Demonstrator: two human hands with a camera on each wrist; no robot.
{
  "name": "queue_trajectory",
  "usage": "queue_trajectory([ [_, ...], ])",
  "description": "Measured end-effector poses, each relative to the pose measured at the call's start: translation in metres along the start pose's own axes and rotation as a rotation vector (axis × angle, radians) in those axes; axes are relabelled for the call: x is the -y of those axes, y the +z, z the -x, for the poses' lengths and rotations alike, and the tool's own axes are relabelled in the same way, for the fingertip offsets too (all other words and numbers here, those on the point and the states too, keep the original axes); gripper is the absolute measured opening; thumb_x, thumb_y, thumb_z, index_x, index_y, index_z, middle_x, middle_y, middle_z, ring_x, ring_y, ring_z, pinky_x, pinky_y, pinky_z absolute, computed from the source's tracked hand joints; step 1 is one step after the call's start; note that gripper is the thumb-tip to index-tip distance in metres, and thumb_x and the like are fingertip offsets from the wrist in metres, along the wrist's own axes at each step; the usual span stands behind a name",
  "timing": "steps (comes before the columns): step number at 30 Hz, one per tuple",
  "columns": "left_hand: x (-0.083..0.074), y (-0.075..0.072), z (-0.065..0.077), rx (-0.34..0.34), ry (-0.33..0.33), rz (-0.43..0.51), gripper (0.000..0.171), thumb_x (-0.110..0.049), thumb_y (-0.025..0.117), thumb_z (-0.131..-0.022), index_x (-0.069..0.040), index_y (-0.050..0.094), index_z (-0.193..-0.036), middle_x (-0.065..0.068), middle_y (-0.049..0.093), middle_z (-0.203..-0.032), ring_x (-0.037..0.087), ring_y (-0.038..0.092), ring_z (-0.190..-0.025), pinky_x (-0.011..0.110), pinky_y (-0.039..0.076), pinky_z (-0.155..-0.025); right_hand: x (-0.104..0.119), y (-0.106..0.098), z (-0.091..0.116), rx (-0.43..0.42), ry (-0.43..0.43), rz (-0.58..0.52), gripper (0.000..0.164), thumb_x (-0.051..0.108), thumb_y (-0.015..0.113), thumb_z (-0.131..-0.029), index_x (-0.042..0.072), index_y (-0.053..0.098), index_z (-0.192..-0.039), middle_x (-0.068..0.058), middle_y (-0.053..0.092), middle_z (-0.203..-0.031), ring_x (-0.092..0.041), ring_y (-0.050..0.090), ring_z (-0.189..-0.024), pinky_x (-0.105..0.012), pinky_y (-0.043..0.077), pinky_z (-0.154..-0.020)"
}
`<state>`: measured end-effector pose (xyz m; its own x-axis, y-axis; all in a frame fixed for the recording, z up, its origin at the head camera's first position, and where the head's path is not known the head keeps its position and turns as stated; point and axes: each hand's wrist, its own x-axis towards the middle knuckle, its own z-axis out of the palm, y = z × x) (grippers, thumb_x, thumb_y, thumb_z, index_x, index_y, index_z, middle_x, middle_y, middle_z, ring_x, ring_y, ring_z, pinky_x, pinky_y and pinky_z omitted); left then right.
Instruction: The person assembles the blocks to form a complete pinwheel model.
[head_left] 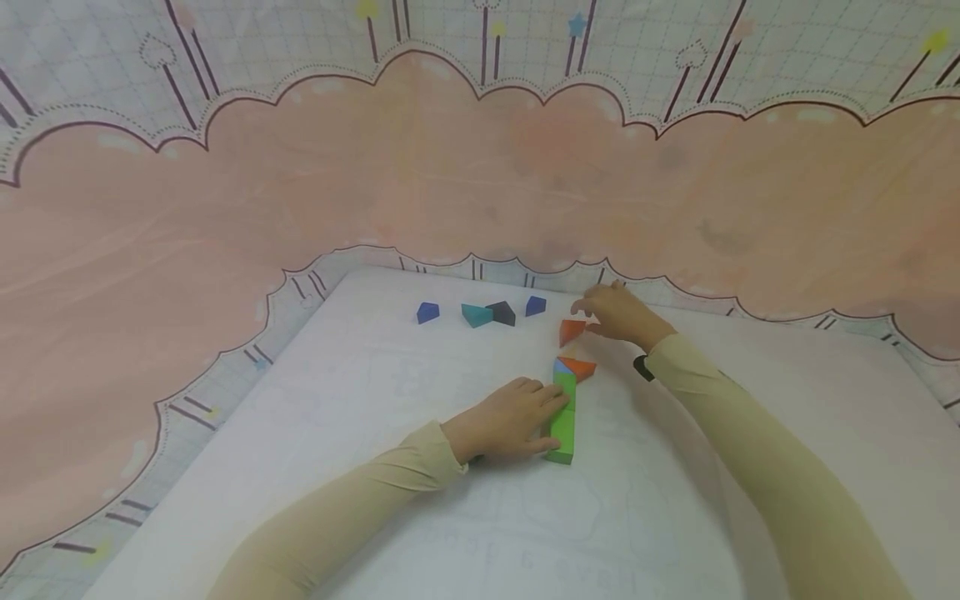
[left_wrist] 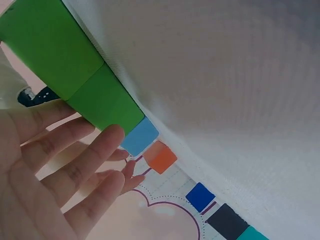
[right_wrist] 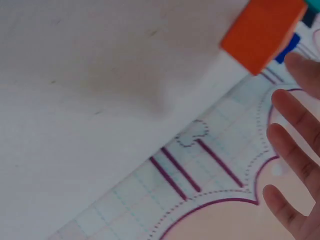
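Observation:
Two green blocks (head_left: 563,425) lie end to end in a row on the white table. A light blue block (head_left: 562,366) touches their far end, and an orange block (head_left: 581,368) slants off beside it. My left hand (head_left: 517,421) rests against the left side of the green blocks; in the left wrist view its fingers (left_wrist: 90,160) look fairly straight. Farther off stands a second orange block (head_left: 572,332), with my right hand (head_left: 622,315) just to its right. In the right wrist view the right fingers (right_wrist: 297,120) are spread, and no object shows between them.
Along the far side of the table (head_left: 360,333) sit a blue block (head_left: 428,312), a teal block (head_left: 477,315), a dark grey block (head_left: 502,313) and another blue block (head_left: 536,306). A patterned pink curtain (head_left: 450,175) hangs behind the table's far edge.

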<state>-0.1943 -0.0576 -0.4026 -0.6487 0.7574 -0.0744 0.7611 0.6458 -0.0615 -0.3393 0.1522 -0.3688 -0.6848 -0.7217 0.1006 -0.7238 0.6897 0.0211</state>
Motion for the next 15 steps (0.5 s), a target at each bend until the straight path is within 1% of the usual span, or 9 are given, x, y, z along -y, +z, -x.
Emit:
queue_trajectory([
  [2,0.000,0.000,0.000,-0.001,0.002,-0.003,0.066,-0.053,0.045,-0.093,-0.012,0.035,-0.145,0.003,0.041,-0.147,0.020,0.043,-0.131,0.034,0.032,-0.112,-0.003,0.004,-0.001,0.017,-0.003,0.030,0.033,0.011,0.075,-0.078,0.011,0.067,-0.110,-0.008,0.068,-0.085,-0.024,0.060,-0.082,-0.054,0.046,-0.086],
  [5,0.000,0.000,0.000,-0.003,0.003,-0.004,0.066,-0.053,0.045,-0.093,-0.012,0.035,-0.145,0.003,0.041,-0.146,0.020,0.043,-0.131,0.034,0.033,-0.111,-0.005,0.010,-0.005,0.050,0.014,0.014,0.034,0.009,0.071,-0.081,0.011,0.066,-0.114,-0.007,0.069,-0.085,-0.022,0.060,-0.079,-0.059,0.046,-0.090],
  [9,0.000,0.000,0.000,-0.012,0.008,-0.010,0.066,-0.053,0.045,-0.093,-0.012,0.036,-0.144,0.003,0.042,-0.146,0.020,0.044,-0.130,0.034,0.033,-0.111,-0.002,0.014,-0.011,0.065,0.036,0.001,0.025,0.009,0.066,-0.085,0.012,0.070,-0.109,-0.007,0.072,-0.092,-0.023,0.060,-0.081,-0.049,0.047,-0.087],
  [11,0.000,0.001,0.000,-0.016,0.011,-0.015,0.066,-0.053,0.045,-0.093,-0.012,0.037,-0.144,0.003,0.042,-0.145,0.020,0.044,-0.130,0.034,0.034,-0.110,-0.001,0.016,-0.015,0.069,0.040,0.001,0.021,0.013,0.065,-0.086,0.012,0.071,-0.107,-0.007,0.072,-0.097,-0.024,0.060,-0.083,-0.045,0.046,-0.082],
  [13,0.000,0.001,0.000,-0.015,0.009,-0.017,0.066,-0.053,0.045,-0.093,-0.012,0.036,-0.144,0.003,0.042,-0.145,0.020,0.044,-0.130,0.034,0.034,-0.110,0.001,0.017,-0.019,0.079,0.049,-0.030,0.021,0.013,0.065,-0.086,0.012,0.071,-0.107,-0.007,0.072,-0.100,-0.025,0.061,-0.087,-0.044,0.044,-0.083],
  [15,0.000,0.000,0.000,-0.011,0.006,-0.011,0.066,-0.053,0.045,-0.093,-0.012,0.036,-0.144,0.003,0.042,-0.146,0.020,0.044,-0.130,0.034,0.034,-0.111,0.003,0.018,-0.023,0.095,0.058,-0.069,0.023,0.010,0.065,-0.086,0.013,0.070,-0.109,-0.006,0.072,-0.104,-0.025,0.062,-0.094,-0.047,0.044,-0.091],
])
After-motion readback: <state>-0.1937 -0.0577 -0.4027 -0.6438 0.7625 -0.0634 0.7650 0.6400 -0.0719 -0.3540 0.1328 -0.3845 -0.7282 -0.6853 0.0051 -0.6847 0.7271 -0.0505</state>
